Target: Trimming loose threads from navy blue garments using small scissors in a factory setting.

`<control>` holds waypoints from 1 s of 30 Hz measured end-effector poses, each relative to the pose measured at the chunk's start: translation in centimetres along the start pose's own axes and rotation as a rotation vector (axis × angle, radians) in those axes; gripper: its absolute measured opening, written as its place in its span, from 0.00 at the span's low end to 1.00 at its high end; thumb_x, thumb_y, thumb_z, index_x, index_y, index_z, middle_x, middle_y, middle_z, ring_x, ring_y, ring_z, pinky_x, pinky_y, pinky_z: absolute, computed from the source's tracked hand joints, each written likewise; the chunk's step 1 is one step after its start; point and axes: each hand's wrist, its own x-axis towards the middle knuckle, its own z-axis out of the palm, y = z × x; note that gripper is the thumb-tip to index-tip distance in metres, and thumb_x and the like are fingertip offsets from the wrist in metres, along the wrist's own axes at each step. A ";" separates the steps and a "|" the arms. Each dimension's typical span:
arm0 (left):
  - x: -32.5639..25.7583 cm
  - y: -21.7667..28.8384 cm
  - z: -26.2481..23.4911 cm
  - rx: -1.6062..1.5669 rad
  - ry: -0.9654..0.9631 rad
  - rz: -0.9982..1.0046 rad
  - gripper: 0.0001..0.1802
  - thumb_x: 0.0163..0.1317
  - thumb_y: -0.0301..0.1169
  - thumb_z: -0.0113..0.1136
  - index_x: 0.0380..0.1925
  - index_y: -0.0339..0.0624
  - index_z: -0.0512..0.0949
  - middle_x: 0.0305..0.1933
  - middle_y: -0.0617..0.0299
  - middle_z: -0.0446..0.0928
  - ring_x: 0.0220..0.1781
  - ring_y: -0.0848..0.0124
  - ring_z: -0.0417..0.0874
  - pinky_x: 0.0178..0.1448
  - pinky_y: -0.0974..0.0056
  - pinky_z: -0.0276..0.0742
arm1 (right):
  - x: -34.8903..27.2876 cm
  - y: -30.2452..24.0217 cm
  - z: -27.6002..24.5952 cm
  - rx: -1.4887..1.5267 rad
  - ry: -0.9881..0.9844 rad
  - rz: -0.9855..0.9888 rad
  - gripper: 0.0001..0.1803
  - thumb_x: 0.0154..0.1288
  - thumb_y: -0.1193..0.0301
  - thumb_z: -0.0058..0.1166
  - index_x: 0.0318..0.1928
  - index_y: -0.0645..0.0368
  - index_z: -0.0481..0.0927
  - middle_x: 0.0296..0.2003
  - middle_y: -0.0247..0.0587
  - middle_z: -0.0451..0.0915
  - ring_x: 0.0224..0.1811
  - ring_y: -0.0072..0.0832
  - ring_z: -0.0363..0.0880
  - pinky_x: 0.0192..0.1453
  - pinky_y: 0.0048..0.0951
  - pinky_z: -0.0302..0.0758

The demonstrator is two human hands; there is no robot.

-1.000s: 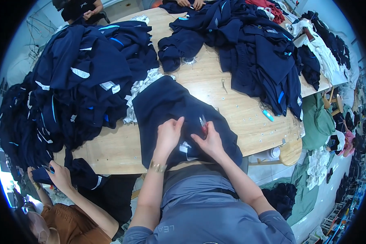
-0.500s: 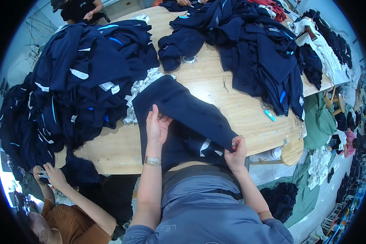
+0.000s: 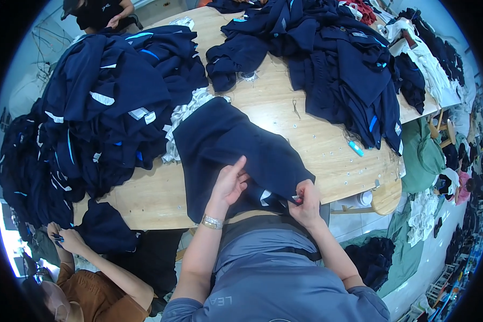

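One broad navy-blue cloth garment [image 3: 241, 131] lying beneath the fingers | left hand [image 3: 231, 185]: fingers loosely parted, apparently holding nothing | right hand [image 3: 305, 204]: pinching garment's edge, small red object [image 3: 298, 199] mostly hidden between fingers | seemingly midway: laid out, edge gripped; remainder unclear

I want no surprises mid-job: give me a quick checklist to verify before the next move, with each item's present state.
1. Navy garment on the wooden table: ok.
2. Garment lying flat: not ok, folds show between the hands.
3. Red-handled snips in the right hand: ok, though mostly hidden.
4. Snips' blades clear of cloth: cannot tell.
5. Left hand apart from right hand: ok.
6. Co-worker's hands clear of this garment: ok, off to the left.
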 end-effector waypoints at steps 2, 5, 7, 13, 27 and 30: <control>-0.1 0.1 0.7 0.063 -0.011 0.001 0.12 0.59 0.41 0.60 0.32 0.45 0.73 0.27 0.65 0.74 0.33 0.72 0.79 0.36 0.66 0.79 | 0.1 -0.1 -0.7 -0.001 -0.135 0.029 0.18 0.40 0.75 0.62 0.29 0.60 0.65 0.23 0.43 0.65 0.22 0.37 0.68 0.26 0.31 0.66; -1.4 0.3 2.1 -0.187 -0.127 0.103 0.13 0.65 0.36 0.51 0.28 0.40 0.77 0.31 0.61 0.80 0.36 0.70 0.83 0.41 0.65 0.82 | 1.1 -1.6 -2.2 0.144 -0.247 0.134 0.22 0.44 0.63 0.64 0.32 0.61 0.67 0.24 0.45 0.67 0.24 0.38 0.70 0.28 0.30 0.67; -2.2 0.3 2.4 -0.342 -0.275 0.115 0.12 0.68 0.34 0.46 0.32 0.39 0.76 0.33 0.59 0.79 0.41 0.66 0.82 0.54 0.53 0.78 | 1.5 -1.8 -2.3 0.156 -0.235 0.125 0.23 0.50 0.58 0.63 0.34 0.61 0.67 0.23 0.45 0.69 0.25 0.38 0.72 0.28 0.29 0.68; -5.0 0.6 5.1 -0.347 -0.276 0.167 0.14 0.70 0.38 0.41 0.41 0.40 0.71 0.41 0.56 0.77 0.49 0.62 0.79 0.58 0.45 0.72 | 4.3 -3.9 -1.2 -0.021 -0.183 0.043 0.16 0.57 0.60 0.58 0.27 0.59 0.69 0.18 0.40 0.70 0.18 0.36 0.73 0.21 0.30 0.66; -5.6 -0.5 5.3 -0.310 -0.249 0.260 0.13 0.70 0.38 0.39 0.43 0.41 0.67 0.44 0.56 0.75 0.52 0.61 0.77 0.58 0.45 0.72 | 4.6 -4.7 -0.3 -0.221 -0.095 -0.004 0.17 0.52 0.62 0.61 0.20 0.57 0.68 0.15 0.38 0.69 0.15 0.34 0.71 0.19 0.30 0.65; -5.7 -0.6 5.3 -0.308 -0.236 0.259 0.13 0.71 0.38 0.38 0.42 0.41 0.68 0.44 0.57 0.75 0.52 0.61 0.77 0.58 0.45 0.71 | 4.6 -4.7 -0.3 -0.241 -0.101 -0.012 0.17 0.52 0.62 0.61 0.20 0.57 0.69 0.15 0.38 0.69 0.15 0.34 0.71 0.19 0.30 0.65</control>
